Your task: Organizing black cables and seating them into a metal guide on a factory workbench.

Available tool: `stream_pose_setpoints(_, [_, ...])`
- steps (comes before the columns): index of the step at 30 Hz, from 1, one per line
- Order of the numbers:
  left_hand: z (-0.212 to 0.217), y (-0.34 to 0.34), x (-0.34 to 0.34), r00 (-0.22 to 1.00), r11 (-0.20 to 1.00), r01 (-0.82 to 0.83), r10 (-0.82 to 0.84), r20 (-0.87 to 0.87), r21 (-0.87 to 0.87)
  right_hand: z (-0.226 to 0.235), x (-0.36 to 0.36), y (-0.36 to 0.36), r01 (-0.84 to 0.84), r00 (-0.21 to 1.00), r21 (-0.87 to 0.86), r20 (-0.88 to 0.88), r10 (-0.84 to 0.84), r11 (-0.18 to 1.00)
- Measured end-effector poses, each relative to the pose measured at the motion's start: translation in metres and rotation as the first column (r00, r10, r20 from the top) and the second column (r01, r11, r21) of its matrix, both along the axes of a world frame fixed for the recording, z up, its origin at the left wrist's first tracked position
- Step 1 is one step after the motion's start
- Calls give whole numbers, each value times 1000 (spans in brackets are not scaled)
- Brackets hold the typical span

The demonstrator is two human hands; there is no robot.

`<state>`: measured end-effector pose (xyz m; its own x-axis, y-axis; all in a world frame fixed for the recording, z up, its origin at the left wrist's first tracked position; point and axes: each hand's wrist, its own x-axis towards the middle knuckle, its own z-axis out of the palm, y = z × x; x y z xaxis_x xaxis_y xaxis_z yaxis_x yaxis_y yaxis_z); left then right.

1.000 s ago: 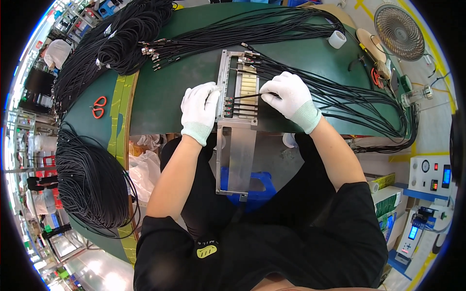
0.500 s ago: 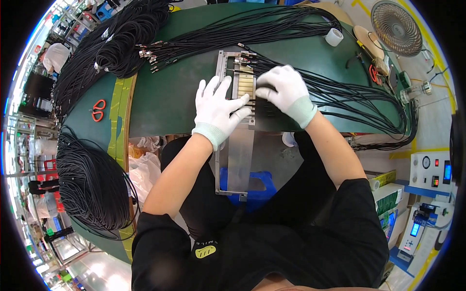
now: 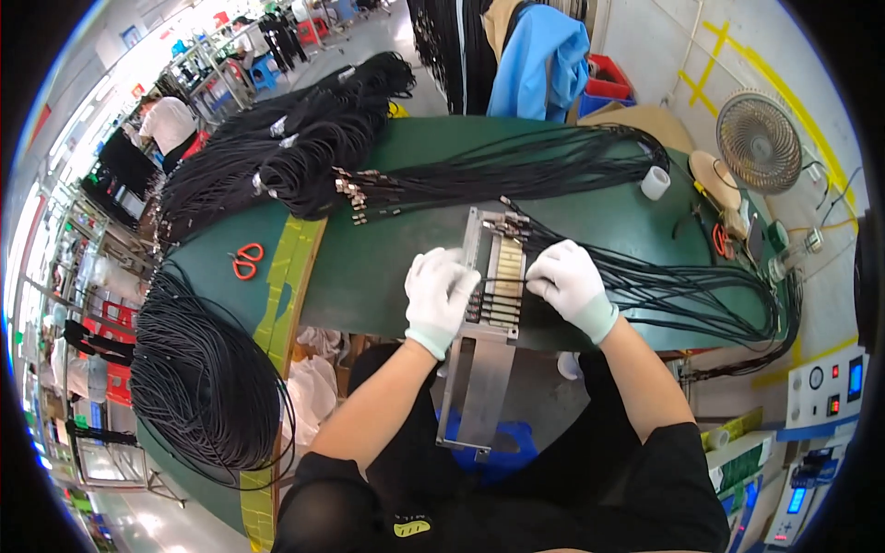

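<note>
Both of my hands wear white gloves. A thin black cable (image 3: 504, 279) stretches straight between them, across a metal fixture (image 3: 495, 369) with a row of brass-coloured blocks (image 3: 507, 261). My left hand (image 3: 437, 291) has its end of the cable pinched at the fixture's left side. At the right side, my right hand (image 3: 564, 279) grips the same cable between thumb and fingers. Several cables lie in the slots at the fixture's near part, and metal connector ends (image 3: 507, 224) sit at its far part. From there a bundle of black cables (image 3: 664, 276) runs off to the right.
Coiled black cables (image 3: 207, 369) are heaped at the left, with another pile (image 3: 295, 152) behind. Orange-handled scissors (image 3: 247, 261) lie on the green table (image 3: 364, 286). A white tape roll (image 3: 655, 182) and a fan (image 3: 760, 141) stand at the back right. Other people are farther off.
My view has tilted up, so the table sits lower in the picture. My left hand has gone from spread fingers on the fixture to pinching the cable, which now spans both hands.
</note>
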<state>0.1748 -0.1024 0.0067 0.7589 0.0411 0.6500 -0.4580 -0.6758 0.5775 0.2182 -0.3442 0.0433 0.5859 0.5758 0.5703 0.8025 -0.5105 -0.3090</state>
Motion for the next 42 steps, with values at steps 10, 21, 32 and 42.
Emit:
stream_pose_setpoints(10, [14,1,-7,999,994,42,-43,-3,-97,12,-16,15,13,966,40,-258,-3,999])
stream_pose_setpoints(21, [15,-4,-3,970,979,187,-196,-143,-77,7,-18,34,-85,969,99,-222,105,991])
stream_pose_setpoints(32, [5,15,-2,979,995,-64,47,-198,-80,4,-13,8,8,966,-18,-257,-13,1000])
stream_pose_setpoints(42, [-1,15,1,978,997,-77,78,-195,12,6,-4,-6,80,962,-185,-241,-124,979])
